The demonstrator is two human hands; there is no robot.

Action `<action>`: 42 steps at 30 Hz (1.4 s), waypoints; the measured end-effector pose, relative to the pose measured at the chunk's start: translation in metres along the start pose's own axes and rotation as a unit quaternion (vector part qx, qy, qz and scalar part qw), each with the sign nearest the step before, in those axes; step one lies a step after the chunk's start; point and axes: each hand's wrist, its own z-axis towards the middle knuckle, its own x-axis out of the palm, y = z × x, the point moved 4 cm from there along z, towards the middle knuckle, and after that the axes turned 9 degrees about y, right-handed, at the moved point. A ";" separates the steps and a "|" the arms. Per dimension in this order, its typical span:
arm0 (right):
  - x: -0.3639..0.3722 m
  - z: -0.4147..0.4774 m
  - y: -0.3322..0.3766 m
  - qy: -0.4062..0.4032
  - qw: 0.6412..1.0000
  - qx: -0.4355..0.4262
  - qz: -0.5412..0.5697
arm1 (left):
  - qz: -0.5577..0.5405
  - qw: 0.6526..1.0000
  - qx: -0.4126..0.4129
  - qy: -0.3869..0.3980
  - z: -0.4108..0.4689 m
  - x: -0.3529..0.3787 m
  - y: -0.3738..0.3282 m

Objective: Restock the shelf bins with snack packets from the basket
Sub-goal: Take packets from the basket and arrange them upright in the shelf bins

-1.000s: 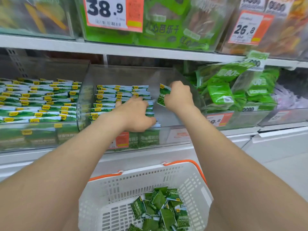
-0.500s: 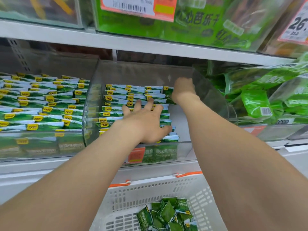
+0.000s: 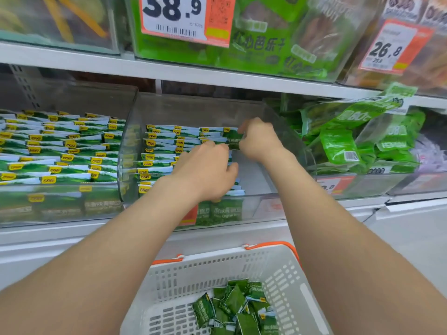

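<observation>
Working the middle shelf here, going left to right. The left bin (image 3: pixel 60 151) is sitting packed with upright green-and-white packets, so I'm leaving it alone. The middle bin (image 3: pixel 130 141) is the one I'm filling: its rows (image 3: pixel 164 146) are taking up the left and centre, and bare floor is showing along the right wall. My left hand (image 3: pixel 205 172) is lying on top of the front rows with the fingers bent down onto the packet edges. I honestly can't tell if it's pinching one or just bracing them. Just right of it and further back, one packet (image 3: pixel 233 139) is standing against the end of the back rows, and my right hand (image 3: pixel 258 139) is pinching it from its right side. The two hands are sitting close together, not quite touching. Doing this bit well, I reckon, is about holding the rows back with the left so they aren't flopping over, and sliding the new one in upright and square, label facing front, not jamming it in crooked. I'm also minding the clear wall, since the right bin (image 3: pixel 350 141) of bigger green bags (image 3: pixel 338 146) is crowding that side. The rest of the stock, a heap of loose packets (image 3: pixel 237 308), is lying in the basket (image 3: pixel 217 269) well below both hands, down between my forearms.
</observation>
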 end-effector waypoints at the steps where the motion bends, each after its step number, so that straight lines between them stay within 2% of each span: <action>1: -0.003 -0.015 -0.002 -0.040 0.998 -0.015 0.041 | -0.016 0.999 0.010 -0.026 -0.005 -0.003 -0.002; 4: -0.006 -0.070 -0.004 -0.190 0.973 -0.094 0.091 | -0.046 0.992 0.057 -0.099 -0.027 -0.010 -0.016; 8: 0.008 -0.147 -0.020 -0.382 0.895 -0.195 0.123 | -0.048 0.983 0.111 -0.136 -0.061 -0.006 -0.040; 10: 0.026 -0.171 -0.035 -0.420 0.878 -0.211 0.091 | -0.021 0.985 0.115 -0.124 -0.076 0.002 -0.050; 12: 0.050 -0.182 -0.052 -0.411 0.885 -0.208 0.070 | 0.027 0.988 0.116 -0.099 -0.088 0.012 -0.061; 16: 0.110 -0.189 -0.092 -0.286 0.942 -0.169 0.043 | 0.215 0.964 0.157 -0.013 -0.106 0.047 -0.080; 18: 0.147 -0.185 -0.117 -0.152 0.979 -0.135 0.021 | 0.262 0.948 0.171 0.057 -0.108 0.069 -0.079; 20: 0.188 -0.175 -0.141 0.018 0.996 -0.084 -0.034 | 0.281 0.933 0.184 0.129 -0.107 0.091 -0.074; 23: 0.246 -0.174 -0.168 0.238 0.964 -0.024 -0.113 | 0.297 0.905 0.197 0.231 -0.105 0.116 -0.065; 25: 0.277 -0.180 -0.176 0.320 0.935 -0.010 -0.151 | 0.305 0.887 0.194 0.286 -0.106 0.126 -0.060; 27: 0.300 -0.184 -0.174 0.351 0.920 -0.025 -0.173 | 0.315 0.876 0.182 0.317 -0.105 0.133 -0.056; 31: 0.333 -0.188 -0.171 0.363 0.904 -0.052 -0.218 | 0.321 0.870 0.142 0.347 -0.095 0.141 -0.046; 35: 0.356 -0.192 -0.178 0.451 0.878 0.028 -0.159 | 0.309 0.874 0.137 0.348 -0.083 0.144 -0.041; 42: 0.350 -0.180 -0.180 0.406 0.905 -0.015 -0.129 | 0.296 0.876 0.136 0.357 -0.073 0.139 -0.036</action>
